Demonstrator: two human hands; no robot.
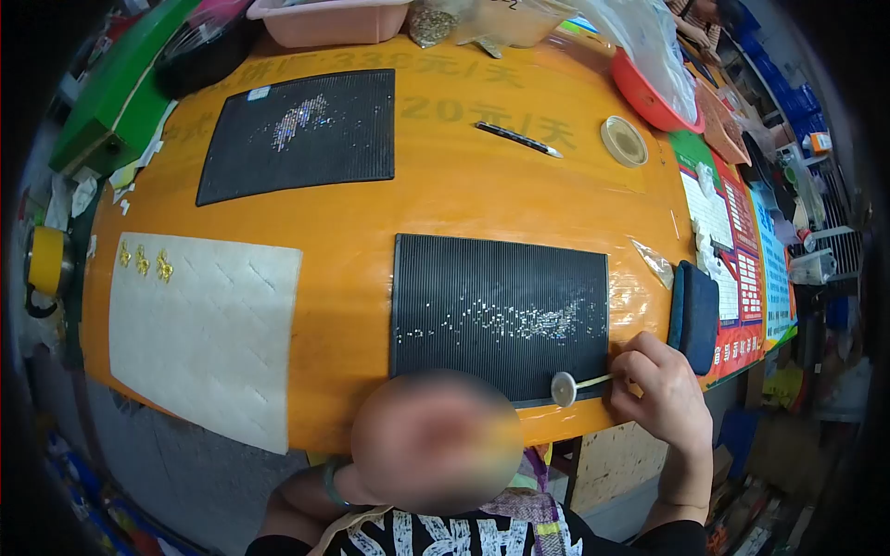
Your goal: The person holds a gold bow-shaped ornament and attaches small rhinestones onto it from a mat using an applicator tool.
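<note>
My right hand is closed around a thin pale stick, with a round whitish disc at its far end. The disc is over the front right edge of a black ribbed mat. Tiny shiny stones lie scattered across this mat, thickest toward its right side. My left forearm, with a green bangle at the wrist, reaches in from the bottom. A blurred patch hides my left hand near the mat's front left corner, so its fingers do not show.
A whitish sheet carries three small gold pieces. Farther back are a second black mat with stones, a black pen and a round shallow dish. A dark blue pad sits right; plastic baskets line the back.
</note>
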